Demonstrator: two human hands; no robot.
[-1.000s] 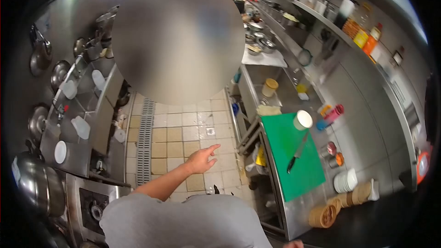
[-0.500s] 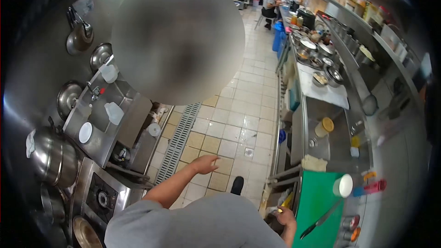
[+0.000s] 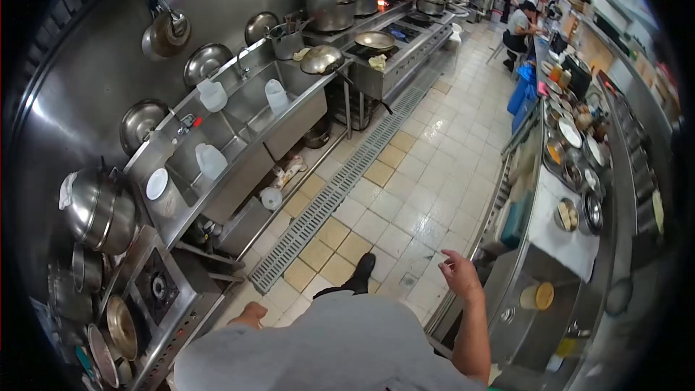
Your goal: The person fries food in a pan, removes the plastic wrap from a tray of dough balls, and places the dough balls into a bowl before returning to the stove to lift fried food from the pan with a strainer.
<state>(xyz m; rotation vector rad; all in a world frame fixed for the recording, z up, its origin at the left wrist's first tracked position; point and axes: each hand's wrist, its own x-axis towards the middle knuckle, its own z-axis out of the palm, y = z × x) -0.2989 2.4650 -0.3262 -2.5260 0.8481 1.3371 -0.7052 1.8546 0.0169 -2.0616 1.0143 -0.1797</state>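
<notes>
Head view: no writing legible near the empty right hand (image 3: pixel 460 275).

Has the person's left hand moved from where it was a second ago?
Yes. The left hand has dropped from reaching out over the floor tiles to low beside the torso, close to the stove.

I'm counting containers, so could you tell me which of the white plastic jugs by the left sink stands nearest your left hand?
The jug at the sink's near end, closest to the left hand; the other two stand farther up.

Bright overhead light, steel glare — heavy fisheye, dark corners.
</notes>
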